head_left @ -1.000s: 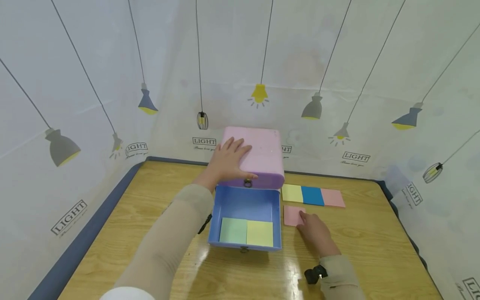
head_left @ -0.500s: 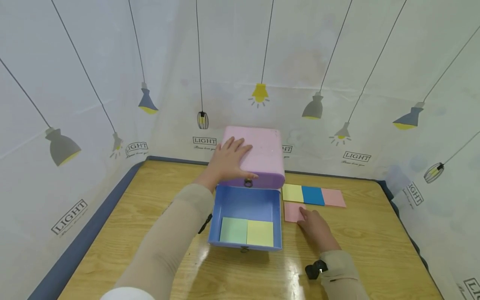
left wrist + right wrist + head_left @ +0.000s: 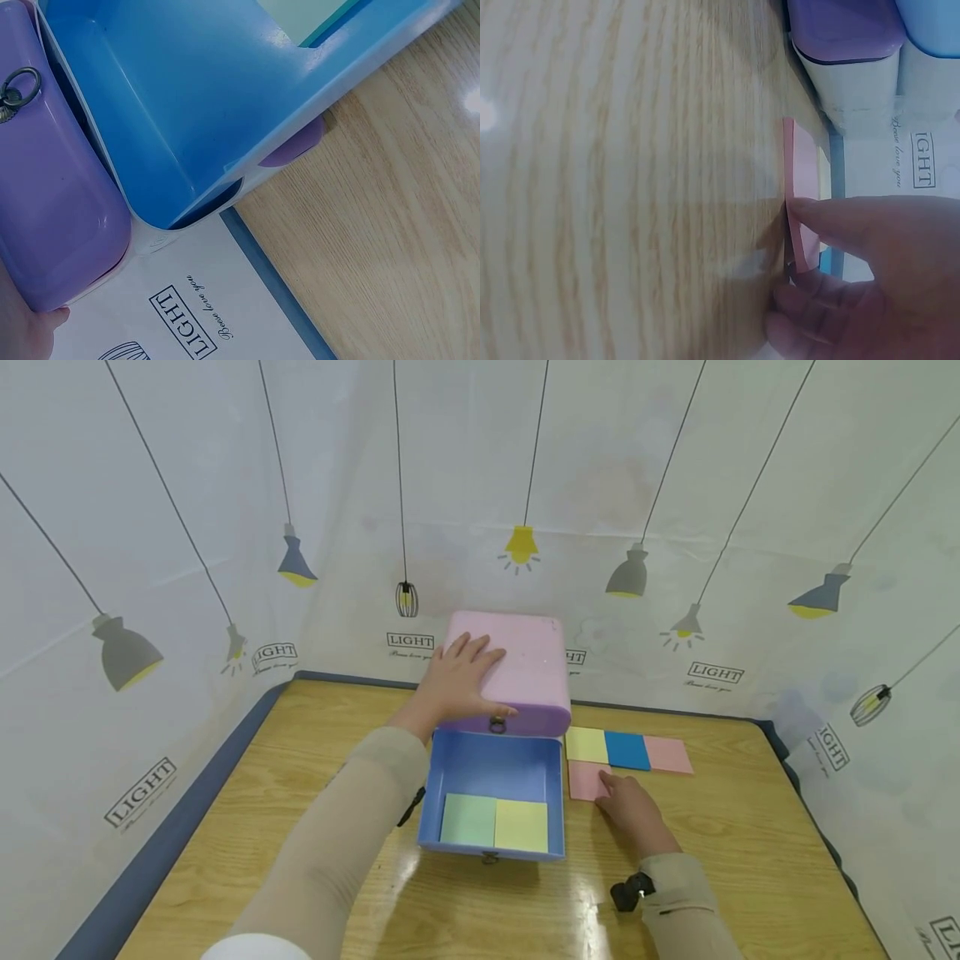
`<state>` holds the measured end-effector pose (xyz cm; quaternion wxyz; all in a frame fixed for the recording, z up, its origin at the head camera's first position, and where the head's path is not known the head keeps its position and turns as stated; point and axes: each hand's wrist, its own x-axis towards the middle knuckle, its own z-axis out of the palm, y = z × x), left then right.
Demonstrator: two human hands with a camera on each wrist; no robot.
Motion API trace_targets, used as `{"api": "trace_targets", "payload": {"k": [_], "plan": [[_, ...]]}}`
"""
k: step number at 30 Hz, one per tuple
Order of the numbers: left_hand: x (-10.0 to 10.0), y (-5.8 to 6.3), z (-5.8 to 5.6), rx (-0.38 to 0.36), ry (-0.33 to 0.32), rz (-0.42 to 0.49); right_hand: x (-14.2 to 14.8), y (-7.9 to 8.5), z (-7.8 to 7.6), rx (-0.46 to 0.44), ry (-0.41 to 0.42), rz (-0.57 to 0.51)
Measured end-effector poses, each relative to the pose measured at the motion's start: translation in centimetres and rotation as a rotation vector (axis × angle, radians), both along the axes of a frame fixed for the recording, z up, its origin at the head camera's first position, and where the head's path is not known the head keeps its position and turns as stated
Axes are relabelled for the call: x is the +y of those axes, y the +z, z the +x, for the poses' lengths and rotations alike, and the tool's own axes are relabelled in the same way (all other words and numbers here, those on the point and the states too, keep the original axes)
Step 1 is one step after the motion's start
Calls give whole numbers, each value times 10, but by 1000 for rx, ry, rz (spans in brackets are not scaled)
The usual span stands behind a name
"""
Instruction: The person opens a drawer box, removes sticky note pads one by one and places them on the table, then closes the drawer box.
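My left hand (image 3: 457,685) rests with spread fingers on the pink top of a small drawer box (image 3: 528,652), thumb along its purple front edge. Below it the blue drawer (image 3: 487,760) is pulled out, holding a green sticky note pad (image 3: 468,820) and a yellow pad (image 3: 521,827) side by side. To the right, my right hand (image 3: 633,814) pinches a pink sticky note pad (image 3: 585,780) by its right side, thumb on the near edge in the right wrist view. That pad's far edge lies right at a pale yellow pad (image 3: 587,745) in the row behind.
A blue pad (image 3: 627,751) and another pink pad (image 3: 669,755) continue the row to the right of the pale yellow one. The wooden table (image 3: 750,843) ends at a patterned backdrop (image 3: 337,568) with printed lamps. A ring pull (image 3: 490,858) hangs on the drawer front.
My right hand has slid the pink sticky note pad forward, closing the gap to the pale yellow pad. My left hand stays on the box top.
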<state>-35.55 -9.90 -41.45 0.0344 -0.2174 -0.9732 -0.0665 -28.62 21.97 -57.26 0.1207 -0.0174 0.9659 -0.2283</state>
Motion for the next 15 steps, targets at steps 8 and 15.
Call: {"api": "trace_targets", "payload": {"k": [8,15], "plan": [[0,2,1,-2,-2,-4,-1,0,0,-14,-4,8],[0,2,0,-9,-1,0,0,0,3,13,4,11]]}}
